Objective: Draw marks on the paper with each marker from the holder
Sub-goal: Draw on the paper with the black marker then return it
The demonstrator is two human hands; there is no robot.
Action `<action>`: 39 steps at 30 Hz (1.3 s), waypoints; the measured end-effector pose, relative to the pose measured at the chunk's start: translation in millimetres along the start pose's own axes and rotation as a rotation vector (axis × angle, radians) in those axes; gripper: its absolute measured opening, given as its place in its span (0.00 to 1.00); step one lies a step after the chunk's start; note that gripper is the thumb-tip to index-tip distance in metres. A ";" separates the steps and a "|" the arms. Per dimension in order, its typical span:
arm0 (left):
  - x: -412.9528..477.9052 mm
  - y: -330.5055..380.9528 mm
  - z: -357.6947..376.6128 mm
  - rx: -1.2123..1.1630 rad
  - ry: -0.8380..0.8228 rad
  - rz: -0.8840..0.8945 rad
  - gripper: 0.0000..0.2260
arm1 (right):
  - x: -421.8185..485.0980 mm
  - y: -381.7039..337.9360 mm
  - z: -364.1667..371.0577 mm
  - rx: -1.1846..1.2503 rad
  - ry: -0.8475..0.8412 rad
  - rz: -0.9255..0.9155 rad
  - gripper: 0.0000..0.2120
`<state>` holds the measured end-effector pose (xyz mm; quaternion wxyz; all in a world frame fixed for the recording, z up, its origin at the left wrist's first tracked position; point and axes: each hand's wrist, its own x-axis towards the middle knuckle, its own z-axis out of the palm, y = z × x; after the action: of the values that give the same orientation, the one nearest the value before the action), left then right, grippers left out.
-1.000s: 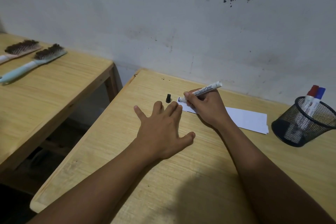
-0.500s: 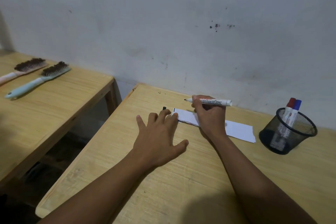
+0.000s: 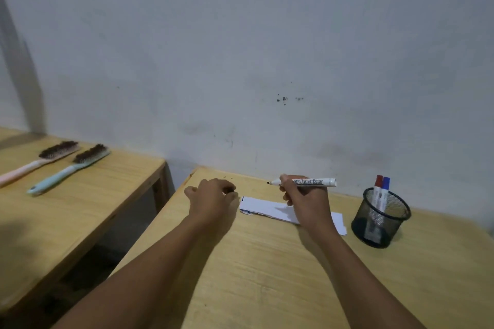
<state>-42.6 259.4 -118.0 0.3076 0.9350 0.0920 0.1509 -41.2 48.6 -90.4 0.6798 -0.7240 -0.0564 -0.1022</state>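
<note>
My right hand [image 3: 307, 203] grips a white board marker [image 3: 312, 182] above the paper, held level, its bare black tip pointing left. The white paper strip [image 3: 263, 207] lies on the wooden table [image 3: 267, 275], with a short dark mark at its left end. My left hand [image 3: 211, 200] is curled at the paper's left end, fingertips pinched around the small black cap [image 3: 230, 189], which is mostly hidden. A black mesh holder [image 3: 381, 218] stands at the right with a red marker [image 3: 378, 189] and a blue marker [image 3: 385, 191] upright in it.
A second wooden table [image 3: 80, 208] stands to the left across a gap, with a pink brush [image 3: 37, 163] and a light blue brush [image 3: 69, 169] lying on it. A grey-white wall [image 3: 267, 61] runs along the tables' far edge.
My left hand went from lying flat on the table to reaching forward and curling around the cap. My right hand lifted the marker off the paper and turned it level.
</note>
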 end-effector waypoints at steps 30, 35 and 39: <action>-131.8 238.4 -107.6 -1.188 -0.171 0.277 0.05 | -110.4 -183.5 -103.4 0.369 0.154 -0.114 0.12; -125.4 255.7 -101.6 -1.040 -0.085 0.412 0.05 | -103.1 -175.6 -123.8 0.355 0.358 0.018 0.39; -111.6 269.2 -85.8 -0.896 -0.068 0.489 0.04 | -92.8 -164.9 -146.8 0.047 0.551 -0.037 0.59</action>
<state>-155.0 63.2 84.9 0.6369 0.7097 -0.2133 0.2127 -178.3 -80.9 57.3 0.6843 -0.6517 0.1152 -0.3063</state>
